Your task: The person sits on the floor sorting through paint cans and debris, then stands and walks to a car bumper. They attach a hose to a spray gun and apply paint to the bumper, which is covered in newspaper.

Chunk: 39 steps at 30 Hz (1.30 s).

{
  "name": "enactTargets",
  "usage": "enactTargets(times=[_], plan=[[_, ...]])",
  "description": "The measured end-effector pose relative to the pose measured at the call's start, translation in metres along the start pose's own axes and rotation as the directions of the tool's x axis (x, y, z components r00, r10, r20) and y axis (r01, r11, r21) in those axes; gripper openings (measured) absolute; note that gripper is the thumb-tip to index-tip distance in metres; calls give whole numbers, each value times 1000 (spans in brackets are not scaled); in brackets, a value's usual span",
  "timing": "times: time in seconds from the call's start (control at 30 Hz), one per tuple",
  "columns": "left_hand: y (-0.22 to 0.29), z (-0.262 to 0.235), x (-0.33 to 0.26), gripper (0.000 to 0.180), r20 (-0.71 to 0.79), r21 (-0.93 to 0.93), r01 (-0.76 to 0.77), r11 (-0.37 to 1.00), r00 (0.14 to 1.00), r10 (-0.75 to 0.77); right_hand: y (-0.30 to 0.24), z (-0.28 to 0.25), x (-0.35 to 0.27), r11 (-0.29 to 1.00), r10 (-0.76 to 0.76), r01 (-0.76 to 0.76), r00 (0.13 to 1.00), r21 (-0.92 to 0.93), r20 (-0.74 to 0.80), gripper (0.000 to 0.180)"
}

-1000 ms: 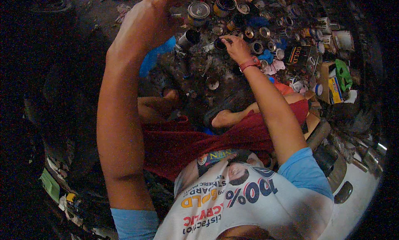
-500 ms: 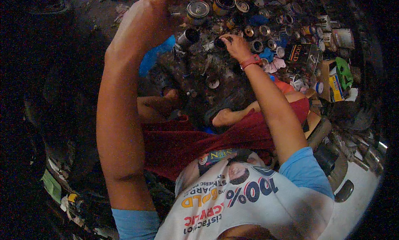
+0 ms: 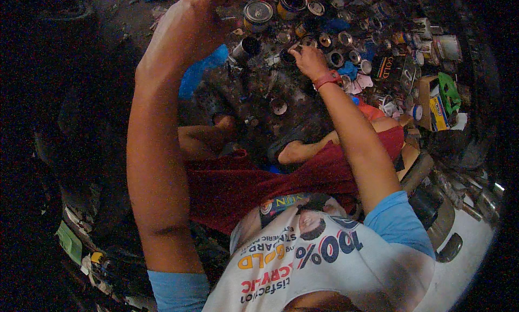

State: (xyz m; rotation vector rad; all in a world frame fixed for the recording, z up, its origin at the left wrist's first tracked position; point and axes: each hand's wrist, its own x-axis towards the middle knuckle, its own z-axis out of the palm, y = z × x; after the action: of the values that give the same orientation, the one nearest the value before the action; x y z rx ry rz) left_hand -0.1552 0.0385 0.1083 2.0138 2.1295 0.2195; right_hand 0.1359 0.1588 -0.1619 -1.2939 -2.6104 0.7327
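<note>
My left hand is raised at the upper left, over the dark floor. Its fingers curl to the right in a closed shape, and whatever they hold is too dim and blurred to make out. My right hand reaches out among the tins, thumb and fingers pinched on the rim of a small dark tin. Left of that tin, an open can with a black inside leans on its side. Beyond it stand a closed paint can and an open paint can with dark contents.
Several small open tins crowd the right. A black box and a cardboard box with a green bag lie farther right. Blue plastic sheet lies beneath my left wrist. A small round lid-like piece lies between my feet.
</note>
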Motion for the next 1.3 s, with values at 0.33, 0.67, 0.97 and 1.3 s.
enactTargets(times=[0.33,0.67,0.97,1.3], plan=[[6,-4,-4,21,-17,-89,30,996,999,-31,1,-2,-3,998,16,-20,998,68,63,24],[0,5,-4,22,-110,-105,-62,993,993,51,-11,-14,2,988,128,-115,984,-107,124,25],[16,-2,-5,37,-81,-59,104,993,991,-109,8,2,0,992,-117,117,993,52,-7,26],[17,-1,-3,39,-77,-95,91,991,992,-98,0,-8,2,1000,-18,19,996,-16,91,24]])
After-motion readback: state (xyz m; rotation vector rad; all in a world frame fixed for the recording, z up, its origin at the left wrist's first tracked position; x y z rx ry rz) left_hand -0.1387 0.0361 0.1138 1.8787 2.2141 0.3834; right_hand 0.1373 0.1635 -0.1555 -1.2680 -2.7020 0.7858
